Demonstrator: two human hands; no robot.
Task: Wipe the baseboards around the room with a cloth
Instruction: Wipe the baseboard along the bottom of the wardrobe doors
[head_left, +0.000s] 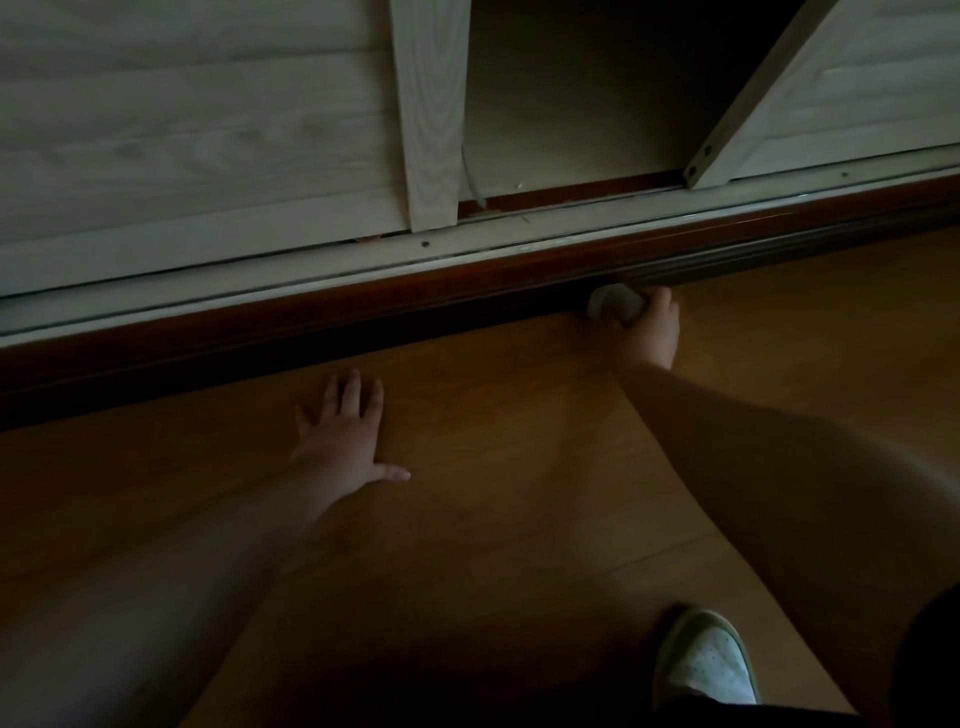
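Head view, and we start over at nine o'clock, where the dark red-brown baseboard (260, 358) runs in from the left edge and climbs toward three o'clock beneath a pale sliding-door track (218, 270). Down at about seven o'clock of centre the left hand (345, 431) lies flat on the wooden floor (493, 467), fingers straight and spread, thumb out to the side, holding nothing, looking like a prop for body weight. That's the first worry: on smooth boards a braced palm could slide if more weight goes forward.

Moving right to about two o'clock of centre, the right hand (649, 325) has its fingers curled round a small pale cloth (613, 306), bunched into a wad and pressed against the baseboard face. A wad that small could slip out of the grip, or skip the grooves and the bottom edge so dust stays in the moulding. Just above, loose chips and a thin pale strip (470, 176) sit in the open wardrobe gap (571, 104); a high stroke could drag that grit down onto the wiped wood.

Down at five o'clock a white shoe (701, 660) is planted on the floor.

Hard to read: the light is very dim, so dust on the baseboard can't be judged. The right fingertips are buried behind the cloth, the joint where baseboard meets floor is lost in shadow, both forearms run out of frame, and the wardrobe's inside is simply dark
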